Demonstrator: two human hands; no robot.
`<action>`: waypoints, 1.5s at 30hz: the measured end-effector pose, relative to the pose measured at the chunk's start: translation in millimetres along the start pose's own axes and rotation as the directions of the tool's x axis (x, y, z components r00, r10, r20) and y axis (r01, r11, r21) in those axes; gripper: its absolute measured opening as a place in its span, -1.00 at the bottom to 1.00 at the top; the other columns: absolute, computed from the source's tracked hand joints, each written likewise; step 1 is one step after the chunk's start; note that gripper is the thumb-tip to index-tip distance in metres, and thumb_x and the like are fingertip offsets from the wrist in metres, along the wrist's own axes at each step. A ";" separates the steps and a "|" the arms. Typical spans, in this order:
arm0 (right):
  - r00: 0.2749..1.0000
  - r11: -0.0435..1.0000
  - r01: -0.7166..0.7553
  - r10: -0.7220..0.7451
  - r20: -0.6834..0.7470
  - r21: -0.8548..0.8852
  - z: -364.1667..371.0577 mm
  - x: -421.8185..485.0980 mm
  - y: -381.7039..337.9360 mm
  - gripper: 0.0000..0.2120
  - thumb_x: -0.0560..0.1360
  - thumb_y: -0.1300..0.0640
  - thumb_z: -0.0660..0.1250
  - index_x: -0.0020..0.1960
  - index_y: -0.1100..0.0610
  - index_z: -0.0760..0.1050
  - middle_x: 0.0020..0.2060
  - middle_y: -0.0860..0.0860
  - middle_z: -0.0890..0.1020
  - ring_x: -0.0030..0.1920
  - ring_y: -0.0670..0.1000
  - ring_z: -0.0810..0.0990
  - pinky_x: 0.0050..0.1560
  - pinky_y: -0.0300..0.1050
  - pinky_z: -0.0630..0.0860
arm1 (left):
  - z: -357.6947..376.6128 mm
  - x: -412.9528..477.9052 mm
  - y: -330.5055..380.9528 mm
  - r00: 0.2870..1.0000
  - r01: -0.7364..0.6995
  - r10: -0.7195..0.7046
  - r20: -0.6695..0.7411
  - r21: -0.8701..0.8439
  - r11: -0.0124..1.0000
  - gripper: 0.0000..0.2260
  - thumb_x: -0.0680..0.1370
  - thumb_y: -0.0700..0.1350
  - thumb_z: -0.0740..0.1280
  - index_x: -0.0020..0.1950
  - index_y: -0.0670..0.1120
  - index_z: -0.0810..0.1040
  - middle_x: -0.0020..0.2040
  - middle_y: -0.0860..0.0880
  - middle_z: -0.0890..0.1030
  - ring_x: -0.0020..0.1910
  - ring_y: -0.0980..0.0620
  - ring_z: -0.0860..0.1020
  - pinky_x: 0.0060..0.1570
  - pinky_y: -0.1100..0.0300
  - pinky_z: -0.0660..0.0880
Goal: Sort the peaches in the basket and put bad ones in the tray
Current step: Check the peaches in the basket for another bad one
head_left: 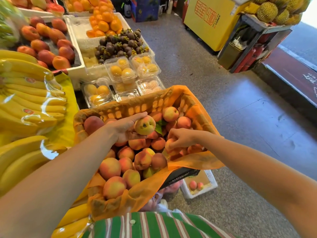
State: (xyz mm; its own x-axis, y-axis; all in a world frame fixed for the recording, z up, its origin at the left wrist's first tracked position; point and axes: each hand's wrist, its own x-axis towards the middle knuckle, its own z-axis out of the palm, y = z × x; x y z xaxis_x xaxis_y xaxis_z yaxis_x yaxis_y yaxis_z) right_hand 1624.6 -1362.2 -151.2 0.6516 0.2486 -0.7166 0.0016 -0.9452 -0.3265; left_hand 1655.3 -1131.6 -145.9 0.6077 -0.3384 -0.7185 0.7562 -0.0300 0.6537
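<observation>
A basket (187, 174) lined with orange cloth (197, 162) is full of pink-yellow peaches (109, 168). My left hand (124, 128) holds one peach (145, 125) above the pile, its stem end facing me, with a dark spot in the middle. My right hand (180, 139) reaches into the right side of the basket and its fingers curl round another peach (169, 145) lying among the rest. A white foam tray (211, 182) sits on the floor below the basket's right side, with two peaches (196, 185) in it.
Bananas (29, 100) in plastic lie on the left. Clear boxes of yellow fruit (122, 73), mangosteens (120, 44), oranges (104, 23) and red peaches (46, 42) fill the stall beyond. On the right lies speckled floor (231, 103), with a yellow cabinet (211, 21) and durians (274, 11) farther back.
</observation>
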 end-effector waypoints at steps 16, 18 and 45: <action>0.999 0.969 0.030 -0.040 -0.036 -0.246 16.3 36.7 1.6 -0.60 0.61 -0.01 0.19 0.42 0.03 0.38 0.28 0.07 0.55 0.20 0.12 0.53 0.18 -0.01 0.48 | -7.3 -2.1 -3.6 0.998 0.054 -0.054 -0.012 0.014 0.998 -0.58 0.45 0.06 0.45 0.20 -0.13 0.50 0.16 -0.26 0.55 -0.07 -0.17 0.65 -0.25 0.02 0.65; 0.999 0.988 0.021 -0.026 -0.036 -0.152 12.9 29.5 1.2 -0.59 0.61 -0.01 0.21 0.43 0.03 0.37 0.26 0.07 0.54 0.19 0.11 0.54 0.16 -0.03 0.48 | -7.1 0.1 -4.2 0.998 0.055 -0.055 -0.006 0.034 0.998 -0.49 0.43 0.07 0.47 0.28 -0.12 0.45 0.19 -0.28 0.54 -0.06 -0.18 0.66 -0.24 0.00 0.65; 0.780 0.595 0.452 0.097 -0.618 0.665 51.6 -140.8 102.5 -0.47 0.32 0.07 0.56 0.20 0.00 0.41 0.09 0.08 0.58 0.02 -0.03 0.62 -0.02 -0.18 0.59 | 168.1 -14.1 -70.2 0.701 -0.559 0.584 0.409 0.824 0.093 -0.59 0.43 0.15 0.27 0.15 -0.07 0.57 0.07 -0.10 0.59 0.07 -0.05 0.51 0.07 0.09 0.41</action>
State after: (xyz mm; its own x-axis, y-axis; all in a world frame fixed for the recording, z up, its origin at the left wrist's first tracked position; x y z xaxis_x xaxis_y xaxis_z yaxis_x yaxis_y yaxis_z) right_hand 1493.9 -1483.1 -115.6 0.9772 -0.0285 -0.2103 -0.2087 -0.3095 -0.9277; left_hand 1552.8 -1282.8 -141.8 0.7682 -0.6397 -0.0248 -0.4692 -0.5889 0.6581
